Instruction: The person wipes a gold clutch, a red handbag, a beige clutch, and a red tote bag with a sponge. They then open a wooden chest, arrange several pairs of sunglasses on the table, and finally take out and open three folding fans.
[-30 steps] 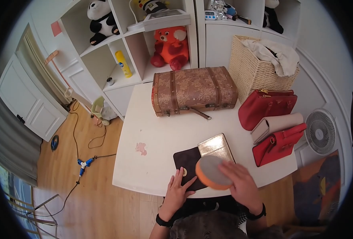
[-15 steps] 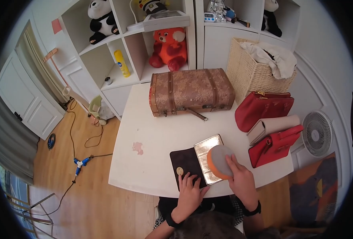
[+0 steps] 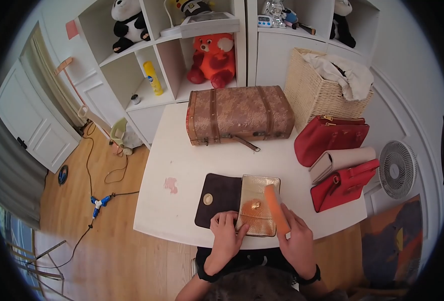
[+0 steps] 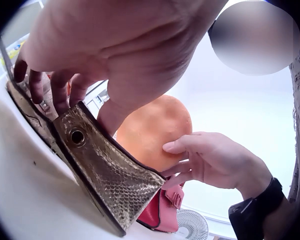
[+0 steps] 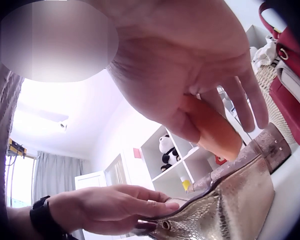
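A small gold handbag (image 3: 248, 190) with a snakeskin texture lies on the white table, its dark-lined flap (image 3: 222, 190) folded out to the left. A round gold fitting (image 3: 208, 199) shows on that flap, and a clasp (image 3: 255, 204) on the bag's front. My left hand (image 3: 225, 237) grips the bag's near left corner, thumb on one side and fingers on the other in the left wrist view. Between thumb and fingers, my right hand (image 3: 297, 242) holds a round orange sponge (image 3: 277, 210), tilted up on edge above the bag's right side. Its orange face (image 4: 155, 127) shows in the left wrist view.
Behind the bag stands a brown patterned suitcase (image 3: 239, 114). To the right are a dark red handbag (image 3: 327, 143), a beige bag (image 3: 340, 163) and a bright red bag (image 3: 345, 186). A wicker basket (image 3: 304, 93) and a fan (image 3: 397, 169) stand beyond.
The bag has been turned straighter and shifted left. My left hand has gone from the flap to the bag's near corner. The sponge has tipped from grey side up to nearly upright.
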The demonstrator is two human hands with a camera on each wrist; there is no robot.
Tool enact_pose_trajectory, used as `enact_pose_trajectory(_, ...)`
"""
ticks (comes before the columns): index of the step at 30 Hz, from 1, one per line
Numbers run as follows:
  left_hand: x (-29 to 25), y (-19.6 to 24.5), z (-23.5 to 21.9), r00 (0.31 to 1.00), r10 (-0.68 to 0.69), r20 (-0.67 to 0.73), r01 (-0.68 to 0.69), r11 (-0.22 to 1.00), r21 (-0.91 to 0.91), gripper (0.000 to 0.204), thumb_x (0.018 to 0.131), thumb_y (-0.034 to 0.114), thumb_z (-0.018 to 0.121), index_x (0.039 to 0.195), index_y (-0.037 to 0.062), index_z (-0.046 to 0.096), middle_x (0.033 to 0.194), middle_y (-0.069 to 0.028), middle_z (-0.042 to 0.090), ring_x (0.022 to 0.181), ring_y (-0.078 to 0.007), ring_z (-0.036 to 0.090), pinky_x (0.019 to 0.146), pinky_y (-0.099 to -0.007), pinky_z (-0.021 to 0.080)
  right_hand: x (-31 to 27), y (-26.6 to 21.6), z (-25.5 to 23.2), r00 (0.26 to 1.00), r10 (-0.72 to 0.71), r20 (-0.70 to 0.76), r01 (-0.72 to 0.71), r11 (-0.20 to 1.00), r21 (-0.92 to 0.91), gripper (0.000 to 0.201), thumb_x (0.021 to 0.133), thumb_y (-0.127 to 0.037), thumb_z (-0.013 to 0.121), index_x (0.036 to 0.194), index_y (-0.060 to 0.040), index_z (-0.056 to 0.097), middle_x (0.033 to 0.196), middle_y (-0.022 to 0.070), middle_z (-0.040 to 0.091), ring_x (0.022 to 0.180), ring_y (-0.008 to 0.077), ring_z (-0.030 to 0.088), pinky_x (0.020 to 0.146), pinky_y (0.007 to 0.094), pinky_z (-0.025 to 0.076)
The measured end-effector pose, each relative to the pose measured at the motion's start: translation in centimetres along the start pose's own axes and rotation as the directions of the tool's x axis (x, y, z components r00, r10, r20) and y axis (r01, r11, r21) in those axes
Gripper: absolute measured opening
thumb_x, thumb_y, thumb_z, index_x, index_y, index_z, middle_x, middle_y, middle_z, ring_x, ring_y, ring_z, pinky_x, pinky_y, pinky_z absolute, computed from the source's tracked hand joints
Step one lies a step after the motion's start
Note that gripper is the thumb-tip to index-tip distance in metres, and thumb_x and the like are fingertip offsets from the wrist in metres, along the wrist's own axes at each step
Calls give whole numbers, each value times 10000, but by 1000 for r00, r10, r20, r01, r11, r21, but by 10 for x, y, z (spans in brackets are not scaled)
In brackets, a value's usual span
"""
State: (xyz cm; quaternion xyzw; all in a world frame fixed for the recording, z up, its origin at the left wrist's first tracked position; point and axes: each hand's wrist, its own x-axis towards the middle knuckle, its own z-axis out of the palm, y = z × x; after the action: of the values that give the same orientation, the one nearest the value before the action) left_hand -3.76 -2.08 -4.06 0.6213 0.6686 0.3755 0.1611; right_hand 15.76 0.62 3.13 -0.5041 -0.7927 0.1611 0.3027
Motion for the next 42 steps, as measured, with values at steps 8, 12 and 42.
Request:
enact_pose_trajectory(8, -1, 28, -29, 989, 148, 20, -149, 976, 157, 423, 752, 15, 731, 1146, 30, 577, 1308, -168, 473, 1261, -433, 370, 1064, -562, 292, 12, -7, 20, 985, -162, 59, 168, 979, -112, 681, 721, 43, 640, 1379, -94, 529, 1348, 179, 574, 1198, 403, 559, 1000, 454, 463)
enact_pose_trajectory(12, -4, 33, -40, 990, 141, -13, -135, 963, 232, 313, 747, 43, 767, 1027, 59, 627, 1304, -162, 472, 1288, -430, 361, 1061, -565, 308, 23, 16, 16, 998, -16, -53, 8, 988, -151, 689, 720, 81, 605, 1383, -90, 524, 1342, 183, 578, 1188, 409, 560, 999, 452, 465)
enact_pose_trajectory(42, -10, 24, -43, 991, 5, -136, -16, 997, -77, 273, 772, -94, 671, 995, 63, 666, 1402, -208, 427, 1134, -358, 584, 838, -410, 562, 31, -35, 14, 922, -191, -338, 224, 973, 61, 563, 656, 100, 603, 1200, -33, 657, 1283, 220, 616, 1102, 368, 641, 874, 405, 498)
